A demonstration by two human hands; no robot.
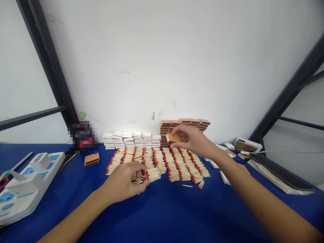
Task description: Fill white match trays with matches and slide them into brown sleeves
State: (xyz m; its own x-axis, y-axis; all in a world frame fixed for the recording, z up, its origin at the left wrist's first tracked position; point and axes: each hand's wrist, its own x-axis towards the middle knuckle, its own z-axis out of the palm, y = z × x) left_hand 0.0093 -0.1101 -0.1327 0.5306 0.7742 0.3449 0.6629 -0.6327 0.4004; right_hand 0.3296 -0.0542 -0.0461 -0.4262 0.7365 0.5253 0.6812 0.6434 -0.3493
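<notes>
Orange cardboard matchbox sleeve, likely light and crushable, sits pinched by its edges in the right hand, while the left hand clasps a white match-filled tray.

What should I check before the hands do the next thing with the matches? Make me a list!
1. Left hand grips the tray of matches firmly: ok.
2. Right hand pinches the orange sleeve: ok.
3. Sleeve's open end faces the tray: cannot tell.
4. Sleeve and tray are close together: not ok, the sleeve is held up well behind the tray.
5. No stray matches on the blue table: not ok, a loose match lies in front of the rows.
</notes>
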